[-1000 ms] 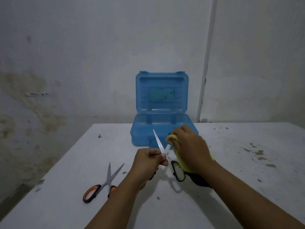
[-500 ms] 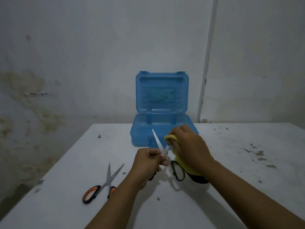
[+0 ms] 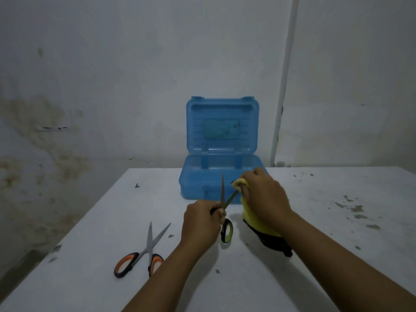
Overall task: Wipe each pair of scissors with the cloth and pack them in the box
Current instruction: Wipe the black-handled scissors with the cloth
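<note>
Cloth [image 3: 254,218] hiding blade tip, fingers [image 3: 244,192] pinching

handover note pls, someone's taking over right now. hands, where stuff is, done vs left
Left hand: grips the green-handled scissors by the handles, blades open and pointing up.
Right hand: holds the yellow cloth, pinching it around one blade near its tip.
Orange-handled scissors: lying open on the white table, to the left, untouched.
Blue box: at the back of the table, lid up; no scissors visible inside.
Done: wiping of the green pair is under way.
Left: finish wiping that pair, put it in the box, then wipe and pack the orange pair.
</note>
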